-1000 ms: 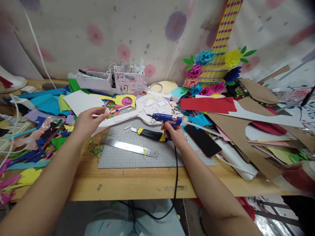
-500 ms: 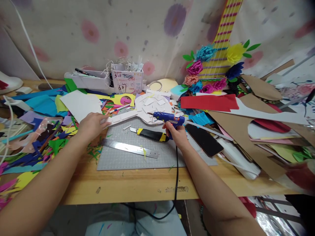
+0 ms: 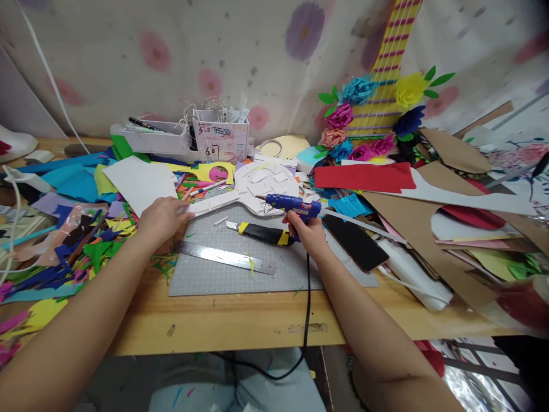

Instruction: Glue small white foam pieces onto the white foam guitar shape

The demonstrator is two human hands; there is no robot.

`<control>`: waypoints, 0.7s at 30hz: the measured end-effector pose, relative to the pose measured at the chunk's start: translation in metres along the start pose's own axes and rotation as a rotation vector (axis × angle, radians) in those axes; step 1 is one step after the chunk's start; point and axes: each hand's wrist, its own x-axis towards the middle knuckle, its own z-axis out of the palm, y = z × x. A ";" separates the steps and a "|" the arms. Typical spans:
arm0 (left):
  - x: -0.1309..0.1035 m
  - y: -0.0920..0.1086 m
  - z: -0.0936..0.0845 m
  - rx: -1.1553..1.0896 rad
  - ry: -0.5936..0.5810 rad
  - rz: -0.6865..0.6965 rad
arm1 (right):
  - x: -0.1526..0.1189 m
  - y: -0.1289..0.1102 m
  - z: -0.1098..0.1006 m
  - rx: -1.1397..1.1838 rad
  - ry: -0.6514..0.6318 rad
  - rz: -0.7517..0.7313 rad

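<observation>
My right hand (image 3: 306, 230) is closed round the handle of a blue hot glue gun (image 3: 291, 205), its nozzle pointing left and a long white glue stick (image 3: 364, 222) sticking out of its back. With closed fingers, my left hand (image 3: 163, 220) grips the end of the neck of a white guitar-shaped cutout (image 3: 268, 186). Small white pieces lie over the cutout's rounded body, near the nozzle. Below it, a yellow and black utility knife (image 3: 263, 233) with its blade out and a steel ruler (image 3: 223, 257) rest on the grey cutting mat (image 3: 240, 280).
Colourful paper scraps (image 3: 98, 252) heap up on the left. A black phone (image 3: 355, 242) lies right of the glue gun. Cardboard sheets and a red strip (image 3: 364, 176) pile up at right. White boxes (image 3: 221, 137) stand behind. The gun's black cord (image 3: 307, 309) drops over the table edge.
Both hands keep their holds in almost the same places. The whole view has shifted very slightly; the glue gun stays over the cutout's lower edge.
</observation>
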 end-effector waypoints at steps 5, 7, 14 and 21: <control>0.000 0.002 0.000 0.005 -0.004 -0.010 | 0.001 0.001 0.001 0.001 0.013 0.002; 0.000 0.003 0.000 0.001 -0.021 -0.012 | 0.001 0.001 0.000 -0.003 0.010 0.005; -0.003 0.008 0.001 0.026 0.016 -0.009 | 0.001 0.001 0.000 -0.003 0.010 0.015; -0.006 0.012 0.000 0.112 0.021 0.012 | 0.002 0.003 0.001 0.016 0.018 0.015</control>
